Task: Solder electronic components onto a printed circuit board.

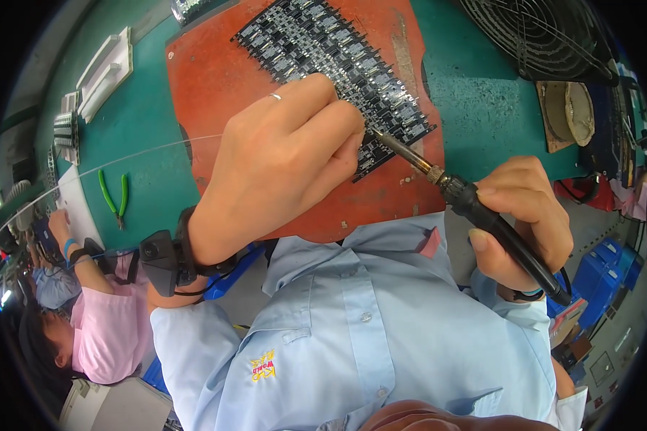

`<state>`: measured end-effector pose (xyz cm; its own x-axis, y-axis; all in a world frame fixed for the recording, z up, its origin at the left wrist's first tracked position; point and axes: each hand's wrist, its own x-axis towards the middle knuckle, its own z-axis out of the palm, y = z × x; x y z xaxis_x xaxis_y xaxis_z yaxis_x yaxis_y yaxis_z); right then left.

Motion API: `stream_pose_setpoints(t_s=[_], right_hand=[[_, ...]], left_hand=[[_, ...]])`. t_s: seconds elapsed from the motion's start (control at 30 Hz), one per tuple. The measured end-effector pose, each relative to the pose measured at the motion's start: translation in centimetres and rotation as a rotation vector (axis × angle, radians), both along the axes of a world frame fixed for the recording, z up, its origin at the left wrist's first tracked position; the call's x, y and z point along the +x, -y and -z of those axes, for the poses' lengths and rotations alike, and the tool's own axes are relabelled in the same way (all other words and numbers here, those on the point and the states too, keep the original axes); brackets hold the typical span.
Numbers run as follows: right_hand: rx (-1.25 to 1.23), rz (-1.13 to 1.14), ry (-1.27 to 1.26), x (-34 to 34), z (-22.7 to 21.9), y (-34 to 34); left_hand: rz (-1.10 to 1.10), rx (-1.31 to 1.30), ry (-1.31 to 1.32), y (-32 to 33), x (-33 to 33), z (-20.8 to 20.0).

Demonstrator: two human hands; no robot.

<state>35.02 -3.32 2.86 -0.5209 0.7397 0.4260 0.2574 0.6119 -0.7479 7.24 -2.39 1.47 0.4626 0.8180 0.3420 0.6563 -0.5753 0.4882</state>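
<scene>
A dark panel of small circuit boards (381, 79), crowded with components, lies slanted on a worn orange-red mat (208, 93). My left hand (287, 147) is closed over the panel's near edge, fingers curled in a pinch. A thin solder wire (167, 146) comes from the left and runs into this hand; its end is hidden by the fingers. My right hand (528, 215) grips the black handle of a soldering iron (474, 203). The iron's tip meets the board area just right of my left fingertips; whether it touches a component I cannot tell.
Green-handled cutters (113, 197) lie on the green bench (147, 115) at left, near white trays (108, 75). A black fan (539, 32) stands far right, beside a round tan pad (579, 113). A person in pink (111, 323) works at left.
</scene>
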Motion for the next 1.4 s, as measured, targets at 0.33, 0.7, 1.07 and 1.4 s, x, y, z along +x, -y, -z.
stream_pose_setpoints(t_s=[0.33, 0.7, 1.07, 1.4], right_hand=[[0.031, -0.027, 0.058, -0.2, -0.9, -0.3], [0.024, -0.011, 0.043, -0.1, -0.8, -0.2], [0.064, -0.042, 0.036, 0.6, -0.1, -0.3], [0.055, -0.043, 0.038, 0.4, -0.2, -0.4]], left_hand=[[0.205, 0.172, 0.010, 0.8, -1.4, 0.3], [0.179, 0.194, -0.050, 0.8, -0.9, 0.5], [0.211, 0.132, -0.070, 0.8, -1.2, 0.1], [0.200, 0.124, -0.073, 0.9, -1.1, 0.1]])
